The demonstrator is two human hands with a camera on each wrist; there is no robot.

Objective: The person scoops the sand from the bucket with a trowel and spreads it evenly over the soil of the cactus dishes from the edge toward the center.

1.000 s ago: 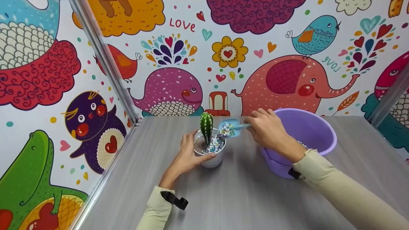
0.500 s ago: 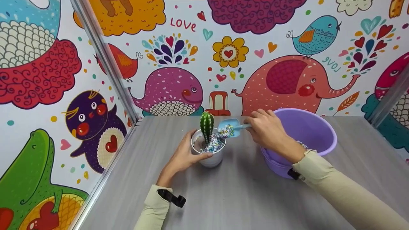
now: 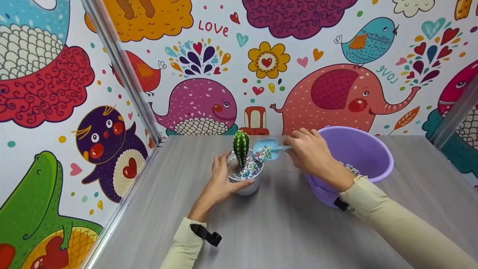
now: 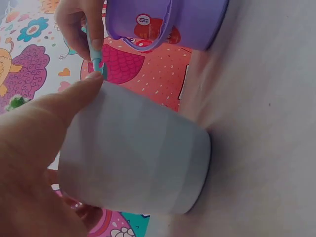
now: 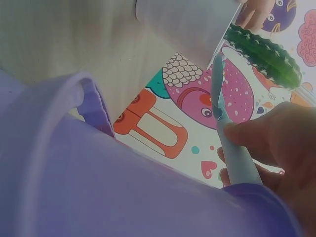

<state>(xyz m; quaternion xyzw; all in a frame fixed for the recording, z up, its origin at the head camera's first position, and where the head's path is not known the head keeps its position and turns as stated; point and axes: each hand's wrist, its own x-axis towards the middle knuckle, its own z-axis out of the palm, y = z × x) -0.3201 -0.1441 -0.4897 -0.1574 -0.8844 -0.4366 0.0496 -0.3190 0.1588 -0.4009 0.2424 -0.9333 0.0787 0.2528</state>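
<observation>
Left hand is wrapping the white pot, thumb along the near side just below the rim, fingers round the far side; pot is standing upright on the table, left of the purple bucket. Right hand is pinching the blue scoop by its handle, blade lying at the pot's right rim; cannot tell if touching. Small beads are sitting on the blade, more around the cactus and in the bucket. Handling, judging by looks: scoop is probably being light, stiff plastic, best held by the handle, kept level since beads are likely rolling off easily. Pot is seeming stiff, light, maybe smooth, so gripping the wall below the rim is making sense; cactus is looking spiny, worth avoiding.
</observation>
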